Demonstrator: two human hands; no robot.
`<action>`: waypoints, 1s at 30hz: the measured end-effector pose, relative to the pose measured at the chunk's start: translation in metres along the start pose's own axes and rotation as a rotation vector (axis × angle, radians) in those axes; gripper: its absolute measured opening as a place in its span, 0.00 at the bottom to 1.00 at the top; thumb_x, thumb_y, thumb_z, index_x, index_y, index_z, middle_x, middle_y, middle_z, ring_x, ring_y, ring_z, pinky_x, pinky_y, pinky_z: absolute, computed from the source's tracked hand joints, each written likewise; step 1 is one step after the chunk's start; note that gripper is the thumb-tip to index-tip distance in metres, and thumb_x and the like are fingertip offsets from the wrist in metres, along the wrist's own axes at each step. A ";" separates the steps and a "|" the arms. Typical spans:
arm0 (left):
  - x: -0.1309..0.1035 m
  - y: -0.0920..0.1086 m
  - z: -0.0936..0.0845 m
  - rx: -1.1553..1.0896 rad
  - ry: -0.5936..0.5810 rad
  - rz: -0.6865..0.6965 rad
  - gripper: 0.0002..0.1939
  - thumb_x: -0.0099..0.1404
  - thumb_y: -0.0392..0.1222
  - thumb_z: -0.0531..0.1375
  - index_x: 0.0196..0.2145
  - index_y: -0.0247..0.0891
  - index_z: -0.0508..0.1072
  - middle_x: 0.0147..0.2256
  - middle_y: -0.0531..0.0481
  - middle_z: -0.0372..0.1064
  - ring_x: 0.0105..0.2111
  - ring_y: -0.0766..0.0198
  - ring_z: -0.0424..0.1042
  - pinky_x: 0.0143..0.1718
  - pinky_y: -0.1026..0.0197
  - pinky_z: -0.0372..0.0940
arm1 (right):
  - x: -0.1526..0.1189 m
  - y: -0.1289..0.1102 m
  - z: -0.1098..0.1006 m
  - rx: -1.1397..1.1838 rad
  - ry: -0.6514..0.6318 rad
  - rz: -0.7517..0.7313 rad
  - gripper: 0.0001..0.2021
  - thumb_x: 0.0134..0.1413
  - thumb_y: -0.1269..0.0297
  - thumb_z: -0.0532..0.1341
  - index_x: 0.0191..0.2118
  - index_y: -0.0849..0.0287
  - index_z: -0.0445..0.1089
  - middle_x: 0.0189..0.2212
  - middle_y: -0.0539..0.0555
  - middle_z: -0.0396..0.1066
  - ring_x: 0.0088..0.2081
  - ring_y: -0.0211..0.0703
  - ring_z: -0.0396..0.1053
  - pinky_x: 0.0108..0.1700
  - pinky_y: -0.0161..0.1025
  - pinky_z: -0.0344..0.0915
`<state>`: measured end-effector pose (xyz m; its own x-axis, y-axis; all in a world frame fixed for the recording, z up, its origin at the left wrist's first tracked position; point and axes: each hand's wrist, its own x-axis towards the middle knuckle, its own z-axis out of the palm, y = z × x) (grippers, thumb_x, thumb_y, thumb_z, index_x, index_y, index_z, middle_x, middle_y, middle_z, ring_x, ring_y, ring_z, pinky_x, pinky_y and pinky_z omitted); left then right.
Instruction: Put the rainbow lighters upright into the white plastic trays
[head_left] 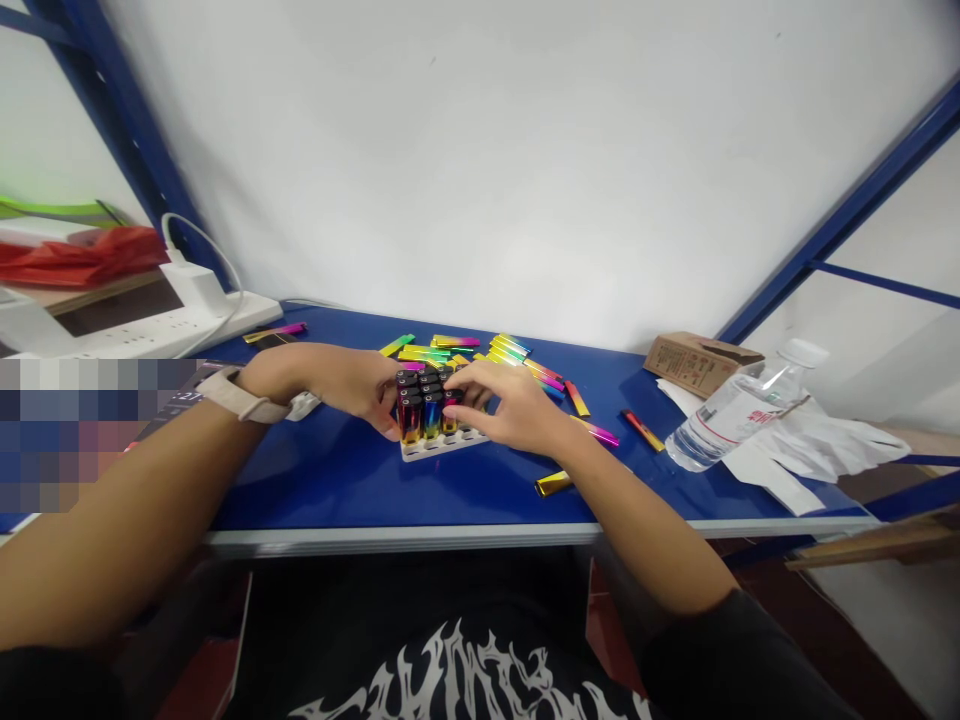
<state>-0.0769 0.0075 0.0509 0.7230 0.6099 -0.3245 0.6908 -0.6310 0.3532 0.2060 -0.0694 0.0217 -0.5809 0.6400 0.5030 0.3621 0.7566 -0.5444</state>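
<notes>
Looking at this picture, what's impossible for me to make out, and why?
All in the head view:
- White tray: far side hidden by the upright black-topped pieces and right hand.
- Left hand: some fingers hidden behind those pieces.
- Bottle: label print too small and blurred.
- Black shirt: lettering cut off by the bottom edge.
- Pixelated patch: its blocks mask whatever lies there.

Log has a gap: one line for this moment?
left hand: beside glossy black-topped multicoloured tubes; right hand: fingertips at tubes; tubes: upright in white perforated rack
</notes>
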 end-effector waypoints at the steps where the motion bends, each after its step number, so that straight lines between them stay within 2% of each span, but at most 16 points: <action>1: 0.000 0.001 0.000 -0.016 -0.025 -0.019 0.21 0.61 0.58 0.74 0.45 0.41 0.85 0.39 0.48 0.84 0.36 0.54 0.79 0.39 0.58 0.70 | 0.000 0.000 0.000 -0.001 -0.001 0.002 0.08 0.70 0.56 0.70 0.49 0.53 0.78 0.43 0.56 0.82 0.40 0.48 0.79 0.48 0.51 0.79; 3: 0.000 0.004 -0.001 -0.048 -0.063 -0.058 0.21 0.61 0.57 0.74 0.46 0.41 0.84 0.41 0.48 0.85 0.38 0.52 0.80 0.40 0.58 0.70 | 0.000 -0.001 -0.001 -0.007 -0.009 0.007 0.08 0.71 0.57 0.70 0.49 0.53 0.78 0.44 0.56 0.82 0.40 0.48 0.79 0.49 0.50 0.79; 7: -0.001 0.008 -0.003 -0.062 -0.060 -0.082 0.20 0.60 0.56 0.74 0.44 0.41 0.84 0.40 0.48 0.85 0.40 0.51 0.81 0.40 0.58 0.70 | 0.000 -0.001 -0.003 -0.028 -0.026 -0.002 0.08 0.71 0.59 0.70 0.50 0.54 0.78 0.45 0.56 0.82 0.41 0.47 0.79 0.49 0.49 0.79; 13: -0.001 0.010 -0.003 -0.089 -0.056 -0.045 0.19 0.60 0.53 0.74 0.45 0.41 0.83 0.40 0.48 0.85 0.41 0.51 0.82 0.40 0.58 0.70 | -0.001 -0.001 -0.004 -0.052 -0.042 -0.072 0.07 0.72 0.64 0.69 0.51 0.57 0.78 0.45 0.57 0.83 0.42 0.46 0.80 0.49 0.47 0.79; 26: 0.001 0.008 -0.003 -0.056 -0.061 -0.074 0.19 0.60 0.54 0.74 0.44 0.40 0.83 0.40 0.47 0.85 0.40 0.51 0.81 0.38 0.59 0.69 | -0.001 -0.005 -0.007 -0.124 -0.083 -0.020 0.07 0.71 0.65 0.69 0.51 0.54 0.78 0.47 0.56 0.83 0.43 0.47 0.80 0.49 0.47 0.78; 28: 0.000 0.009 -0.003 -0.060 -0.062 -0.079 0.19 0.60 0.54 0.74 0.45 0.41 0.83 0.41 0.48 0.85 0.40 0.51 0.82 0.39 0.59 0.70 | -0.001 -0.006 -0.007 -0.116 -0.056 -0.027 0.06 0.71 0.64 0.69 0.51 0.54 0.77 0.46 0.56 0.82 0.41 0.46 0.79 0.48 0.47 0.78; 30: -0.001 0.010 -0.003 -0.086 -0.068 -0.081 0.20 0.60 0.53 0.75 0.47 0.42 0.84 0.43 0.48 0.86 0.42 0.50 0.82 0.41 0.59 0.71 | 0.000 -0.006 -0.008 -0.108 0.026 -0.037 0.05 0.74 0.60 0.66 0.48 0.54 0.76 0.44 0.55 0.80 0.39 0.45 0.78 0.46 0.46 0.77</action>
<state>-0.0704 0.0019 0.0573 0.6656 0.6219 -0.4125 0.7458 -0.5356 0.3960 0.2095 -0.0730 0.0305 -0.5763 0.6136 0.5397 0.4181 0.7889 -0.4504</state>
